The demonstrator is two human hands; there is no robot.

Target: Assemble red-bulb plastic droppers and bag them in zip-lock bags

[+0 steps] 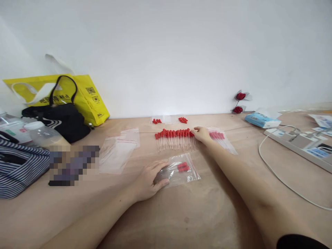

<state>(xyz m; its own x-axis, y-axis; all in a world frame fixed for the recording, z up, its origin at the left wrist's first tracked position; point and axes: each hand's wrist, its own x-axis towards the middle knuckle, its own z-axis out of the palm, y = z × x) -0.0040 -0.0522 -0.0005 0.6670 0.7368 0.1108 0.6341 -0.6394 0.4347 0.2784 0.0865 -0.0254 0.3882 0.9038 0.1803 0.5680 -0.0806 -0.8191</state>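
Observation:
A row of glass droppers (175,140) with red rubber bulbs lies on the wooden table, bulbs toward the wall. My right hand (201,135) is at the row's right end, thumb and fingertips pinched on the bulb of a dropper (192,132). Nearer to me lies a clear zip bag (173,176) with red bulbs (183,167) inside. My left hand (153,175) holds this bag by its left side, thumb below and fingers above. Just right of my right hand, another zip bag (228,143) contains several red-bulbed droppers (217,135).
Flat zip bags (119,154) lie to the left. Two groups of red bulbs (183,120) rest by the wall. A yellow bag (95,100), black bag (57,119) and bottle (48,135) stand left; tissues (261,120), a power strip (303,147) and its cable (275,173) are right.

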